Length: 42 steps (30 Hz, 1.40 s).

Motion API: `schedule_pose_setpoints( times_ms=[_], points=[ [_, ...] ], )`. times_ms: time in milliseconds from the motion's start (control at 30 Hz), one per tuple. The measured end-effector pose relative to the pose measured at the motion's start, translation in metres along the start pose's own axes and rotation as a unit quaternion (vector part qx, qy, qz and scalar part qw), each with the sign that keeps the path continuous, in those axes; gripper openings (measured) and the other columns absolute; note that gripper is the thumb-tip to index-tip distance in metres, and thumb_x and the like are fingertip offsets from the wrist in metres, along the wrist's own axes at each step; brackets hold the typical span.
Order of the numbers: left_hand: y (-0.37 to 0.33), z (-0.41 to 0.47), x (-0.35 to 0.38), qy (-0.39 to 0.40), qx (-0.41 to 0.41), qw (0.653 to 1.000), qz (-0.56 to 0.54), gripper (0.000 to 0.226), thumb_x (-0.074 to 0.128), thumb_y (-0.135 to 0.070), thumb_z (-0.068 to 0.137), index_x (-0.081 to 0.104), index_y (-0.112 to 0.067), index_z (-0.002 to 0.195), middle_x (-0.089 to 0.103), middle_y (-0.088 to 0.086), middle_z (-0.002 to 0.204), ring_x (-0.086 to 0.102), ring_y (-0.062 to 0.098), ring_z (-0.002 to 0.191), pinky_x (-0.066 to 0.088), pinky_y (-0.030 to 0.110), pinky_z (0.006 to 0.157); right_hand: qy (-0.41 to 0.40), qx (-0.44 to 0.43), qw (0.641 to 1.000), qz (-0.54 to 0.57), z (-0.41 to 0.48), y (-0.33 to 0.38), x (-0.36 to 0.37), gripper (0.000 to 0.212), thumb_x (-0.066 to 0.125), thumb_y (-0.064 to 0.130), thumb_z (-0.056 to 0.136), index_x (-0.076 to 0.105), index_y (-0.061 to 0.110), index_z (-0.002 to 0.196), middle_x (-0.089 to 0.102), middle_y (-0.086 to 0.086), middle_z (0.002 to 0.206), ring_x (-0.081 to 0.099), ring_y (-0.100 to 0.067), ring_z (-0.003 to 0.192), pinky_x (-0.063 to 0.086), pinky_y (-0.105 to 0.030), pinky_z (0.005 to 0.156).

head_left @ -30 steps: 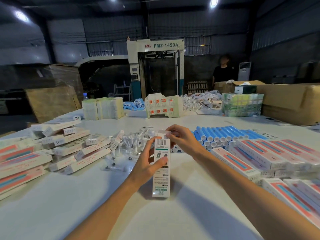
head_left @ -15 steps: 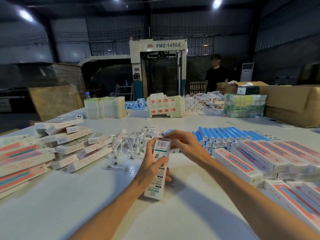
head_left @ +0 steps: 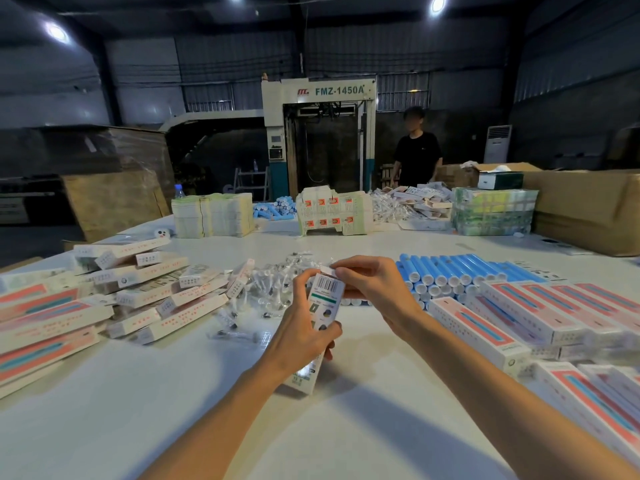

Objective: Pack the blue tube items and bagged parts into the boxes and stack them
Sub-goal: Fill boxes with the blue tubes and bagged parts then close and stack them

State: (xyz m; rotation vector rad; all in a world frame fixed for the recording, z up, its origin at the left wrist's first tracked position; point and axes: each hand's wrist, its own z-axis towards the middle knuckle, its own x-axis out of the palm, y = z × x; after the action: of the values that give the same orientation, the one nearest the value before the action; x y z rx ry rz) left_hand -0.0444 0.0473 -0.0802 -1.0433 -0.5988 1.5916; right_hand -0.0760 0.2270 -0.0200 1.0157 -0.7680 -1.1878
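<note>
Centre of frame: the left hand point(head_left: 301, 327) wraps the middle of a narrow printed box point(head_left: 323, 299), thumb on the near face and fingers curled behind it. This grip holds the box tilted, barcode end uppermost. The right hand point(head_left: 374, 289) pinches the white end flap point(head_left: 327, 270) at that upper end between thumb and fingertips. The lower end sits at or just above the tabletop point(head_left: 173, 410); we cannot tell which.

We judge the box to be light, thin card: stiff along its length, easily dented across the broad faces, and weakest at the flap. It is best held by the long edges at mid-length, with only a light touch at the flap. Whether it already holds a tube and a bag is hidden.

Behind the hands lies a loose heap of clear bagged parts point(head_left: 273, 289), likely slippery and limp. To the right of centre, blue tubes point(head_left: 460, 271) lie in stacked rows; they look rigid and smooth and may roll.

Closed boxes lie in rows point(head_left: 519, 313) at the right edge. A looser pile of boxes point(head_left: 138, 282) lies at the left. Flat unfolded cartons point(head_left: 211, 218) stand at the far side of the tabletop.
</note>
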Motion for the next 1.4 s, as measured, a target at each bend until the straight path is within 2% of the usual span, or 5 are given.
schedule_pose_setpoints(
  times_ms=[333,533,967,1100,1400],
  points=[
    [-0.002,-0.001,0.001,0.001,0.006,1.000,-0.009,0.097,0.073,-0.002,0.083,0.020,-0.049,0.149,0.062,0.008,0.116,0.072,0.033,0.058,0.062,0.042,0.050,0.033,0.012,0.998,-0.045,0.002,0.008,-0.005,0.011,0.074,0.015,0.096,0.084,0.019,0.094,0.080,0.000,0.098,0.077,-0.016,0.094,0.064,-0.030,0.074],
    [0.001,0.000,-0.002,-0.005,0.018,1.000,-0.006,0.093,0.073,-0.005,0.084,0.029,-0.052,0.151,0.066,0.002,0.114,0.073,0.034,0.056,0.062,0.043,0.049,0.092,0.004,0.995,-0.041,-0.009,0.002,0.000,0.022,0.065,0.022,0.102,0.079,0.020,0.119,0.079,0.003,0.110,0.074,-0.011,0.106,0.060,-0.023,0.083],
    [0.004,0.000,0.001,-0.021,0.019,0.999,-0.028,0.089,0.077,0.003,0.086,0.032,-0.046,0.146,0.070,-0.009,0.098,0.074,0.032,0.063,0.062,0.039,0.051,0.000,-0.064,0.995,-0.071,-0.030,-0.014,0.019,0.036,0.066,0.010,0.098,0.071,0.020,0.133,0.077,0.005,0.113,0.071,-0.013,0.111,0.060,-0.039,0.098],
    [0.003,-0.003,0.005,-0.055,0.048,0.997,-0.020,0.079,0.076,-0.019,0.090,0.030,-0.048,0.146,0.070,-0.022,0.114,0.075,0.011,0.097,0.059,0.020,0.078,0.004,-0.013,1.000,0.009,-0.043,-0.026,0.031,0.048,0.065,0.030,0.104,0.052,0.035,0.150,0.066,0.010,0.135,0.064,-0.006,0.123,0.054,-0.026,0.099],
    [0.007,-0.001,0.008,-0.116,0.008,0.985,-0.126,0.056,0.057,-0.066,0.088,0.031,-0.057,0.137,0.062,-0.002,0.135,0.071,0.008,0.112,0.061,0.026,0.079,0.096,0.086,0.990,0.057,-0.062,-0.020,0.049,0.047,0.053,0.054,0.105,0.049,0.041,0.150,0.067,0.003,0.136,0.065,-0.018,0.124,0.051,-0.040,0.109]
  ],
)
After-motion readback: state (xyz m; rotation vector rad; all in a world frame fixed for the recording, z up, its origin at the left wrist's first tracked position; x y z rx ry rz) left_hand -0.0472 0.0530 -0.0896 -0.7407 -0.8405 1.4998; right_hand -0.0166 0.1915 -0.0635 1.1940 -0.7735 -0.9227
